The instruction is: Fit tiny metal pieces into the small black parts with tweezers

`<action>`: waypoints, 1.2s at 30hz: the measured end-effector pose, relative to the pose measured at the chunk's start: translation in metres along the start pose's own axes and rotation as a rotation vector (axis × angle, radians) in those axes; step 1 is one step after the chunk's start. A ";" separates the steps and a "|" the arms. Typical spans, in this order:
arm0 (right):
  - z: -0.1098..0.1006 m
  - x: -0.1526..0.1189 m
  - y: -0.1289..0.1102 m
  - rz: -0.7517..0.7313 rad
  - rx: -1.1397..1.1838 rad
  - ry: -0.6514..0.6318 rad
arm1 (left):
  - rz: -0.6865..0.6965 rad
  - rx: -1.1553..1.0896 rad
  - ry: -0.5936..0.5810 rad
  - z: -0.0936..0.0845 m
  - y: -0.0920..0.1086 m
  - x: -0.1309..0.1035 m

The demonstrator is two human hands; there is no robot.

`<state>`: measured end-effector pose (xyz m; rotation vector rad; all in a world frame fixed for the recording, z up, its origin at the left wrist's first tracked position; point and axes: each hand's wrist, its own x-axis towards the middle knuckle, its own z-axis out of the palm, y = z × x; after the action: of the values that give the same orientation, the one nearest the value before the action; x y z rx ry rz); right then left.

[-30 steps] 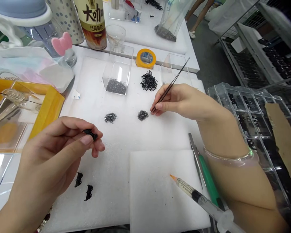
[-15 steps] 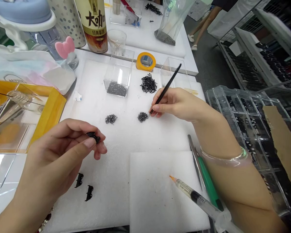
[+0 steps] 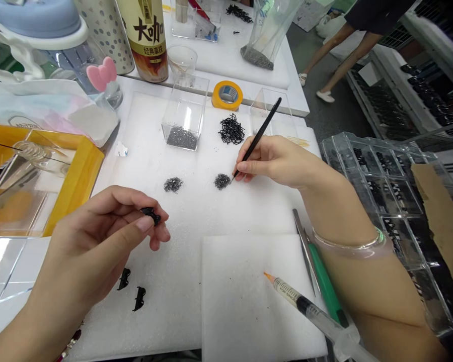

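My left hand (image 3: pixel 109 236) pinches a small black curved part (image 3: pixel 151 215) between thumb and fingers, above the white foam mat (image 3: pixel 166 281). Two similar black parts (image 3: pixel 139 298) lie on the mat below that hand. In my right hand (image 3: pixel 264 161) is a thin black pen-like tool (image 3: pixel 260 133), held like a pencil. Its fine tip is at the right edge of a small pile of tiny dark shiny bits (image 3: pixel 222 181). A second such pile (image 3: pixel 172 185) lies to the left, between the hands.
Behind are a clear box of dark grains (image 3: pixel 181 138), a heap of black bent pieces (image 3: pixel 231 129) and a yellow tape roll (image 3: pixel 227 95). A syringe (image 3: pixel 302 304), tweezers (image 3: pixel 304 246) and a green-handled tool (image 3: pixel 326 286) lie right. A compartment tray (image 3: pixel 377 176) stands beyond my forearm.
My left hand has shifted slightly right with the black part. My right hand and the tool tip stay nearly where they were. A person in the background has walked further into view.
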<state>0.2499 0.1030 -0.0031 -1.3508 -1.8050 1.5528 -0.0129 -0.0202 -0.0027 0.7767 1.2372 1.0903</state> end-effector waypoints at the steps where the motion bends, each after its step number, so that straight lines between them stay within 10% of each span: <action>1: 0.000 -0.002 -0.003 -0.002 0.002 0.018 | -0.009 -0.009 -0.024 0.000 -0.001 0.000; 7: 0.019 -0.026 -0.030 -0.381 -0.040 0.204 | -0.165 -0.168 -0.281 -0.004 -0.003 0.002; 16: 0.071 -0.056 -0.045 -0.889 -0.458 0.079 | -0.271 -0.391 -0.406 -0.008 0.000 0.005; 26: 0.072 -0.043 -0.056 -0.770 -0.457 -0.144 | -0.301 -0.414 -0.400 -0.007 0.000 0.005; 36: 0.082 -0.049 -0.050 -0.775 -0.464 -0.015 | -0.295 -0.411 -0.411 -0.007 0.000 0.004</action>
<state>0.1866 0.0231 0.0315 -0.6284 -2.3867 0.7624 -0.0197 -0.0170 -0.0049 0.4526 0.7184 0.8488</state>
